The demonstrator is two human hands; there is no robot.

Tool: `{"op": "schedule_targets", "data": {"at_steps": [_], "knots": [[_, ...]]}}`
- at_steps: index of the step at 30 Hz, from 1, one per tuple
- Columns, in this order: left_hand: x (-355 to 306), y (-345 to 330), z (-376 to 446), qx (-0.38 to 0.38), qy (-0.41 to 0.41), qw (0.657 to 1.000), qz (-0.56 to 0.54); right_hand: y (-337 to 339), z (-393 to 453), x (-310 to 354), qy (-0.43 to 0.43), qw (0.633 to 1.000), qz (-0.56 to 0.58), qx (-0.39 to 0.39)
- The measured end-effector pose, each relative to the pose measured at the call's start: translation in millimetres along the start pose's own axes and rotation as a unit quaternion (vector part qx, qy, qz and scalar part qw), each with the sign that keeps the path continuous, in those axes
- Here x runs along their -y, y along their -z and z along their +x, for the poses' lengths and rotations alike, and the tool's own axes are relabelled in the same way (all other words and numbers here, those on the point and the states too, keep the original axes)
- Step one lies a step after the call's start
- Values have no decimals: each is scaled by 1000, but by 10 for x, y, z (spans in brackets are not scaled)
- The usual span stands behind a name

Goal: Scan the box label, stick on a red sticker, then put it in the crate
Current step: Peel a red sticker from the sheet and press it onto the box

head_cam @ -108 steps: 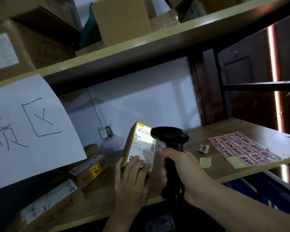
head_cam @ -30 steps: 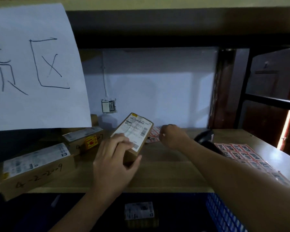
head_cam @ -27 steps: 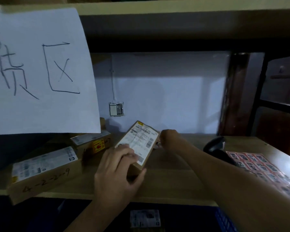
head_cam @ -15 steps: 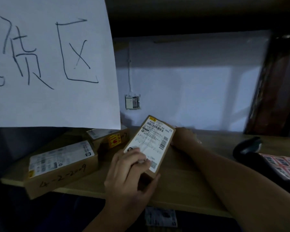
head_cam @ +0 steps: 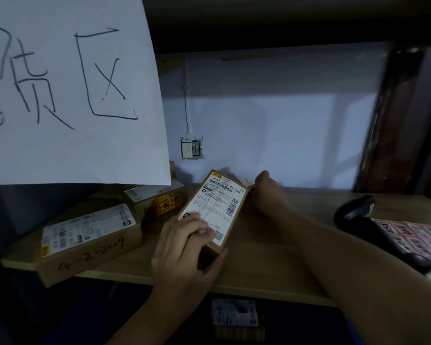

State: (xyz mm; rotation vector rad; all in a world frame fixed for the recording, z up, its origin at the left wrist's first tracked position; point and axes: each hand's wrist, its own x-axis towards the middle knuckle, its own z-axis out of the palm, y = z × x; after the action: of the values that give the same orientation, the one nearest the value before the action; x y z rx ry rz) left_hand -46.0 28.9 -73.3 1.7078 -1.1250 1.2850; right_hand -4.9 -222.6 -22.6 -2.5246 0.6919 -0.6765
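Note:
My left hand (head_cam: 184,255) grips a small brown box (head_cam: 215,207) with a white shipping label, tilted up on the wooden shelf (head_cam: 264,267). My right hand (head_cam: 268,192) reaches behind the box's far top corner, fingers pinched at a small red sticker (head_cam: 247,181) that barely shows there. The black barcode scanner (head_cam: 368,227) lies on the shelf to the right. A sheet of red stickers (head_cam: 413,235) lies under and beyond it at the right edge.
Two other labelled cardboard boxes (head_cam: 90,240) (head_cam: 157,197) sit on the shelf's left. A large white paper sign (head_cam: 67,90) hangs over them. Below the shelf edge a labelled box (head_cam: 235,317) lies in the dark. A wall socket (head_cam: 191,148) is behind.
The scanner has been laid down on the shelf since the scan. My right hand has reached behind the box's far corner and now pinches a red sticker. The view has shifted left.

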Motion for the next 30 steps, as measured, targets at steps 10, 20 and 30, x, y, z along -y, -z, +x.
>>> {"op": "schedule_targets", "data": {"at_steps": [10,20,30], "knots": [[-47,56,31,23,-10,1000,19,155,-274,41,41,998,28,33],[-146,-30,145,40,-57,995,77,882,-984,399,31,924,379,-47],[-267,-115,62,-6,-127,989,76,1030,-1509,485,28,886,459,55]]}}
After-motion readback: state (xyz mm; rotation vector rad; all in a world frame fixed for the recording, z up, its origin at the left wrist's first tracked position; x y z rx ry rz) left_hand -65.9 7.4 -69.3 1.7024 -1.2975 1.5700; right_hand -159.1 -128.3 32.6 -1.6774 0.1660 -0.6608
